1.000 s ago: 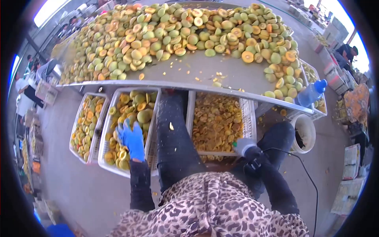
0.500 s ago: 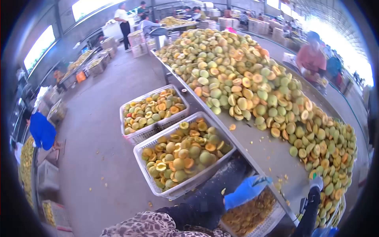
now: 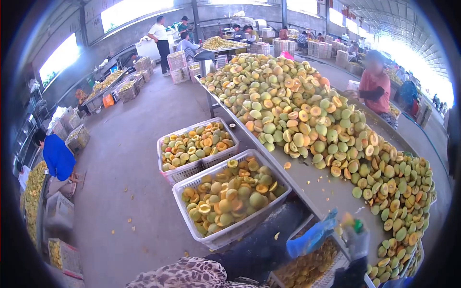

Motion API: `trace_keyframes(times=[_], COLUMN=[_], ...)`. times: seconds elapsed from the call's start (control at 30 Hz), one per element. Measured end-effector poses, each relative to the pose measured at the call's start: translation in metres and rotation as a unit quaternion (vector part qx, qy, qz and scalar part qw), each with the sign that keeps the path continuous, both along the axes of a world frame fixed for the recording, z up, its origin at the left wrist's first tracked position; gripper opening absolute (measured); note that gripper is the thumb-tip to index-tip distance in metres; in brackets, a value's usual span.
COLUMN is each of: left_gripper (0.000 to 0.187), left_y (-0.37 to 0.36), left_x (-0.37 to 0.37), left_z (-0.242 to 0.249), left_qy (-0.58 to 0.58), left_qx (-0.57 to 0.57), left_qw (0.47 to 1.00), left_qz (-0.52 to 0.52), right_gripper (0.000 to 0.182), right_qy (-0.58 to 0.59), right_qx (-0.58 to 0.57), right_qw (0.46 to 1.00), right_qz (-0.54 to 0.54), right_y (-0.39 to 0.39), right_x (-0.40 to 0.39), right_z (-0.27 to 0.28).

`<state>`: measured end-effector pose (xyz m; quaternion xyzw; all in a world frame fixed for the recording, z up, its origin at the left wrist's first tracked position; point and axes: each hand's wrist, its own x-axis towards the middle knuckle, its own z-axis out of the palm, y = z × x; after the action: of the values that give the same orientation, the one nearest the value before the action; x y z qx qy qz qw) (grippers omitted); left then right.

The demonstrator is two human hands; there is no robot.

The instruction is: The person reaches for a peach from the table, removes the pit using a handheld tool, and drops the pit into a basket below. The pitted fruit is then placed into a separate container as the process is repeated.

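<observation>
My left hand [image 3: 312,236], in a blue glove, reaches over the near edge of the steel table [image 3: 326,192], fingers pointing at my right hand. My right hand [image 3: 355,238], in a grey glove, is closed around a small green-tipped tool [image 3: 357,225]. A yellowish fruit piece [image 3: 346,221] shows between the two hands; motion blur hides which hand has it. A long heap of green and orange halved fruit [image 3: 307,120] covers the table beyond them.
Two white crates of halved fruit [image 3: 230,197] [image 3: 197,149] stand on the floor left of the table. A crate of orange scraps [image 3: 307,264] sits under its edge. A person in a pink top [image 3: 377,89] works opposite. A person in blue [image 3: 57,158] crouches at far left.
My view swung up from my lap and the crates to the hall. My left hand left the crate and rose to the table edge; my right hand came up beside it.
</observation>
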<state>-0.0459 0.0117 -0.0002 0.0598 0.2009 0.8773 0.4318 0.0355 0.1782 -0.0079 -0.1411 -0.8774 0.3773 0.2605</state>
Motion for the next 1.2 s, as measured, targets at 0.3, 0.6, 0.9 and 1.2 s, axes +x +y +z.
trace_keyframes(times=[0.3, 0.6, 0.9, 1.2], left_gripper=[0.028, 0.055, 0.053, 0.036], left_y=[-0.037, -0.053, -0.061, -0.047], left_x=[0.001, 0.034, 0.030, 0.040], left_z=[0.010, 0.036, 0.034, -0.020], left_qy=[0.357, 0.092, 0.261, 0.301], left_qx=[-0.084, -0.003, -0.045, 0.036], left_qw=[0.924, 0.993, 0.962, 0.953], left_qz=[0.108, -0.080, -0.070, 0.025], right_gripper=[0.024, 0.026, 0.032, 0.025], right_qy=[0.005, -0.019, -0.074, -0.042], right_qx=[0.160, 0.111, 0.094, -0.207], right_qw=[0.972, 0.978, 0.980, 0.976], right_qz=[-0.171, -0.174, -0.160, -0.046], right_y=[-0.148, -0.186, -0.193, -0.188], right_x=[0.054, 0.075, 0.080, 0.093], right_z=[0.053, 0.050, 0.049, 0.041])
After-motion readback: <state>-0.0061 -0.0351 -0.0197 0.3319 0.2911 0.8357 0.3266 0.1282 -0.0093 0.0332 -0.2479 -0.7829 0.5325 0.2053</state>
